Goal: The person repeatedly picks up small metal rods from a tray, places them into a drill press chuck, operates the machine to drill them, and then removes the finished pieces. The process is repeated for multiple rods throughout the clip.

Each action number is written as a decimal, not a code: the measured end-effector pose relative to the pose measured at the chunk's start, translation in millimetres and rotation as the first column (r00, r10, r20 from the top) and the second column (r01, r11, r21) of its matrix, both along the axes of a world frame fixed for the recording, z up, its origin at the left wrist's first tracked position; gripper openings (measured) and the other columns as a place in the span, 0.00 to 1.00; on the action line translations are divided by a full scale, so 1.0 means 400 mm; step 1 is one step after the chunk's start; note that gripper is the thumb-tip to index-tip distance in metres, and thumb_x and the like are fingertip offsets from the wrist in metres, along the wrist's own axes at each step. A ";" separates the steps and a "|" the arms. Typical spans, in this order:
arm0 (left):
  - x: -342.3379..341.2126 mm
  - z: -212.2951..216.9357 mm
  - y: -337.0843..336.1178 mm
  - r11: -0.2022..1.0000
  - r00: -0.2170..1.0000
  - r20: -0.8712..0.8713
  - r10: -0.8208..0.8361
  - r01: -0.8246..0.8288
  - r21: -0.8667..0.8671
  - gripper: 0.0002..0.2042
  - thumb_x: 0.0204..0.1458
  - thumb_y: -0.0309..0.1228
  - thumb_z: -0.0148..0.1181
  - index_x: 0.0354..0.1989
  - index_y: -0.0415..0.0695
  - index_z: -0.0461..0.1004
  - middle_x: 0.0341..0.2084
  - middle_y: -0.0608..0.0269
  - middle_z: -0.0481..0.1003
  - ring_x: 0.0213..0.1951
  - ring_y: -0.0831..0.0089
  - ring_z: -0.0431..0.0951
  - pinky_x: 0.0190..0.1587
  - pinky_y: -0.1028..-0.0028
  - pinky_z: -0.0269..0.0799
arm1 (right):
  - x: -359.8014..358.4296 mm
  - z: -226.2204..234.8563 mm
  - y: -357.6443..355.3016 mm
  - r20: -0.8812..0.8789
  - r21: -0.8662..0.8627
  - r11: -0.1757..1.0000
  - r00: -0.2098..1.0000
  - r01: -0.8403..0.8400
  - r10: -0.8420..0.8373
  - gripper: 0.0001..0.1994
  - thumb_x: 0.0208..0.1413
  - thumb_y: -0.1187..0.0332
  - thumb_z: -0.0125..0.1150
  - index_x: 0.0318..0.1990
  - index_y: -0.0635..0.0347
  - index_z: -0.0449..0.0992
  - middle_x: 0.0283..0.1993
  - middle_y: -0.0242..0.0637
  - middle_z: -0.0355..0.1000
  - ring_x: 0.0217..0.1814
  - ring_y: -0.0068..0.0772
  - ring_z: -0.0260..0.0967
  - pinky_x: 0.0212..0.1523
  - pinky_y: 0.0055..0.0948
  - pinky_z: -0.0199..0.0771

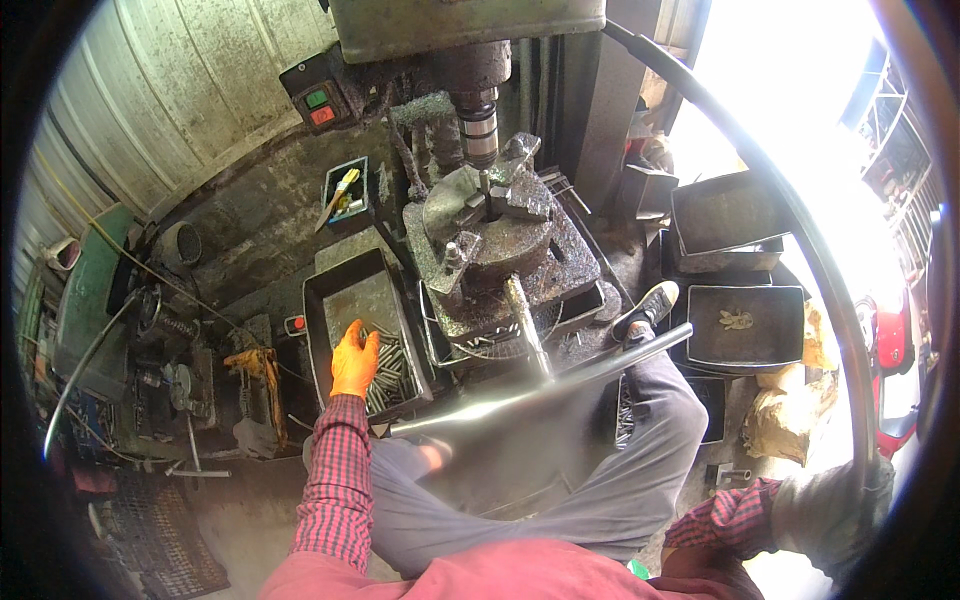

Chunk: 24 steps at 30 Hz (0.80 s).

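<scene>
A: OK, L hand (pixel 353 368), orange glove, is down in the metal bin (pixel 352 298), just L of the drill press.
B: Fingers?
A: Thumb's parted a bit from the rest, tips right by the metal pins (pixel 396 382). Pinching one? Can't tell from here.
B: Pins' pos.?
A: Loose heap, near R part of that bin.
B: And R hand (pixel 828 515)?
A: Lower R edge, grey glove, fingers closed round the lower end of the long curved lever (pixel 822 255). Dim there, so finger detail's unclear.
B: Machine?
A: Drill chuck (pixel 479 135) hangs over the clamp fixture (pixel 520 200), bit pointing down. Shiny bar (pixel 600 367) slants across in front, over the person's legs.
B: Anything else?
A: Yep: yellow-handled brush (pixel 347 182) in a blue tray (pixel 365 190), beyond the bin. Far R, a dark metal tray (pixel 710 350) w/ a small beige piece (pixel 737 319) in it.
</scene>
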<state>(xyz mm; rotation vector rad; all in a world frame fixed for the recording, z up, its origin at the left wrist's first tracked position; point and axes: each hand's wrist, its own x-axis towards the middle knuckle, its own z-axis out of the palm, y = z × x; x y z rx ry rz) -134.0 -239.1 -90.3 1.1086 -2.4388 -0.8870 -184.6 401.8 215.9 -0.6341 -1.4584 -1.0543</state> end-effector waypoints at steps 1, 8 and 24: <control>0.000 0.001 0.000 1.000 1.000 0.004 -0.002 0.002 -0.008 0.29 0.64 0.45 0.63 0.69 0.40 0.74 0.47 0.40 0.85 0.51 0.46 0.85 0.55 0.55 0.78 | 0.003 -0.002 -0.002 0.011 0.021 1.000 1.000 -0.001 0.001 0.26 0.76 0.48 0.52 0.25 0.49 0.80 0.20 0.28 0.74 0.16 0.29 0.71 0.16 0.26 0.67; 0.002 0.003 0.002 1.000 1.000 0.028 0.006 -0.006 0.011 0.29 0.64 0.45 0.63 0.68 0.40 0.75 0.47 0.40 0.85 0.51 0.46 0.85 0.55 0.55 0.78 | 0.007 -0.047 0.020 0.067 -0.174 0.973 0.988 0.150 -0.140 0.25 0.74 0.48 0.55 0.27 0.51 0.82 0.20 0.27 0.74 0.16 0.29 0.72 0.17 0.26 0.70; 0.005 0.007 -0.004 0.999 1.000 -0.012 -0.005 0.005 -0.044 0.29 0.64 0.44 0.63 0.69 0.40 0.74 0.46 0.42 0.85 0.50 0.47 0.86 0.54 0.54 0.79 | -0.009 -0.085 0.107 0.083 -0.277 0.961 0.996 0.005 0.018 0.23 0.76 0.44 0.50 0.36 0.49 0.79 0.23 0.23 0.69 0.19 0.27 0.67 0.22 0.27 0.71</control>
